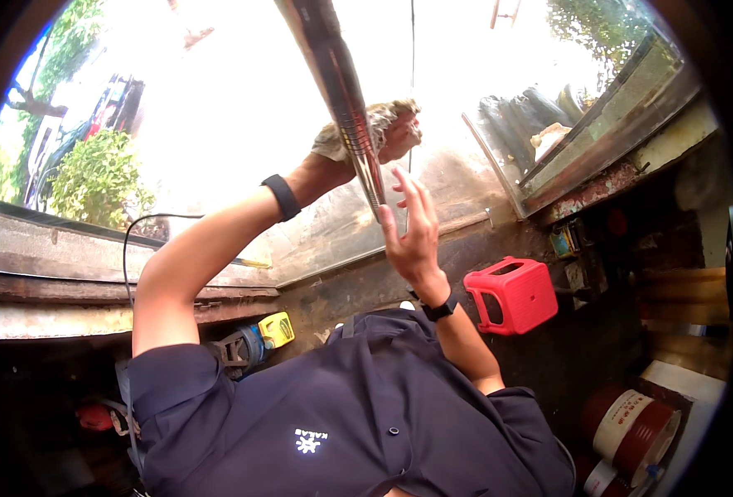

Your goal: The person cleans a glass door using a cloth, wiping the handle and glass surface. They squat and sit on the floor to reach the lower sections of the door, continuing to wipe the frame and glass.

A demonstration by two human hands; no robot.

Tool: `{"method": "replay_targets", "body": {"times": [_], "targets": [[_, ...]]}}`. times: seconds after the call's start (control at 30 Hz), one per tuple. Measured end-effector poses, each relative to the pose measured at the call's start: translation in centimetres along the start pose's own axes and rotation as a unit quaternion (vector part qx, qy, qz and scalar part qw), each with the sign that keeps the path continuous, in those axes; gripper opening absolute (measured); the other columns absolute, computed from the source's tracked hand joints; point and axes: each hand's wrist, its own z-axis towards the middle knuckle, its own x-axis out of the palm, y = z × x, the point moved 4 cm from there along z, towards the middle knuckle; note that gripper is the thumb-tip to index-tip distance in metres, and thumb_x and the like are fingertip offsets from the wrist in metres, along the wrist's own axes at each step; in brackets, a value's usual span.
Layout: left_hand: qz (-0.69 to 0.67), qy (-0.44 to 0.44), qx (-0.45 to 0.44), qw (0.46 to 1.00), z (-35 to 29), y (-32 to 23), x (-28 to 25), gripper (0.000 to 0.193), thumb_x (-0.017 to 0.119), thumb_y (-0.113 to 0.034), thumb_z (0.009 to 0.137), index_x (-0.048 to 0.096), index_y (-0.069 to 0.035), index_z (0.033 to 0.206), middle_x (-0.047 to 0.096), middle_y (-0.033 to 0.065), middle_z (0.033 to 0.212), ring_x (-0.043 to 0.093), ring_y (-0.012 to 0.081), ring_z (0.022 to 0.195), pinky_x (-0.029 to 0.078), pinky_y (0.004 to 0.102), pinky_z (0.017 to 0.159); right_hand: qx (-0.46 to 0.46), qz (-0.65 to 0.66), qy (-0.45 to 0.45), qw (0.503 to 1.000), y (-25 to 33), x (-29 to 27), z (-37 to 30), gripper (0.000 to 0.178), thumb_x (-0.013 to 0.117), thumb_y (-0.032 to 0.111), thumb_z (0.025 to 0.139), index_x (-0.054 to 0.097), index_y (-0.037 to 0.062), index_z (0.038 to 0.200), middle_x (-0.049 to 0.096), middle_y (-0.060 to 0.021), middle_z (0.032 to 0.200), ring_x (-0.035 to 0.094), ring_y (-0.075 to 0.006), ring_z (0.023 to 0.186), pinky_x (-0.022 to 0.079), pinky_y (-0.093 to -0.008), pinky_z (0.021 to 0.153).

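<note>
Our left hand (pixel 403 137) is closed on a grey, worn-looking rag (pixel 331 144) bunched behind a shiny metal pipe (pixel 351 108); how tightly it grips, we cannot tell. That pipe slants down from the top of the view, in front of a bright window, and its lower end comes just beside our right hand (pixel 417 236). There our fingers are spread and slightly bent, with the thumb by the pipe's end; whether they touch, we cannot tell.

On our dark shirt (pixel 341 398) we see a white logo (pixel 307 441) with a line of lettering across the chest. At lower right, a dark red drum (pixel 655 447) carries a cream label (pixel 623 422) printed in red characters, and a smaller drum (pixel 602 480) with a pale label sits just below it; what either holds is hidden from us. Dark marks, too small to read, show on a yellow boxy thing (pixel 276 329) at our left, next to a blue part. Right of our right wrist stands a red plastic stool (pixel 532 298) with cut-out sides.
</note>
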Motion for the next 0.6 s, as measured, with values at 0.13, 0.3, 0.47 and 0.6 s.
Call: {"method": "replay_targets", "body": {"times": [0.13, 0.3, 0.47, 0.6], "targets": [[-0.152, 0.016, 0.074, 0.986, 3.5, -2.7, -2.5, 0.076, 0.049, -0.055, 0.114, 0.024, -0.018, 0.175, 0.027, 0.0081, 0.182, 0.028, 0.0268, 0.167, 0.028, 0.0423, 0.140, 0.018, -0.020, 0.012, 1.000, -0.5, 0.6, -0.6, 0.068, 0.076, 0.014, 0.102, 0.049, -0.0004, 0.162, 0.060, -0.0211, 0.152, 0.067, -0.0307, 0.122, 0.058, -0.0397, 0.094], [-0.964, 0.147, -0.219, 0.024, -2.1, -4.8, -0.1, 0.075, 0.066, -0.041, 0.110, 0.034, -0.011, 0.171, 0.052, 0.0128, 0.167, 0.052, 0.0305, 0.152, 0.045, 0.0426, 0.130, 0.050, 0.068, 0.002, 0.996, -0.3, 2.1, 1.4, 0.066, 0.077, 0.016, 0.102, 0.050, 0.0013, 0.161, 0.064, -0.0170, 0.144, 0.068, -0.0218, 0.104, 0.061, -0.0371, 0.084], [-0.941, 0.035, -0.251, 0.225, -8.5, -2.7, -1.6, 0.050, 0.064, -0.023, 0.113, 0.055, -0.005, 0.159, 0.066, 0.0124, 0.152, 0.067, 0.0232, 0.131, 0.056, 0.0393, 0.116, 0.091, 0.056, 0.057, 0.993, -0.1, 2.1, 2.4, 0.056, 0.075, 0.024, 0.106, 0.054, 0.0021, 0.154, 0.064, -0.0195, 0.133, 0.074, -0.0302, 0.105, 0.062, -0.0439, 0.089], [-0.965, 0.046, -0.248, 0.073, -14.2, -1.3, -3.2, 0.051, 0.048, -0.021, 0.119, 0.044, -0.001, 0.166, 0.055, 0.0118, 0.166, 0.060, 0.0260, 0.144, 0.051, 0.0421, 0.122, 0.062, 0.078, 0.026, 0.995, -2.0, 1.6, 0.9, 0.058, 0.076, 0.018, 0.103, 0.054, 0.0010, 0.153, 0.063, -0.0139, 0.120, 0.063, -0.0248, 0.094, 0.054, -0.0395, 0.083]]}}
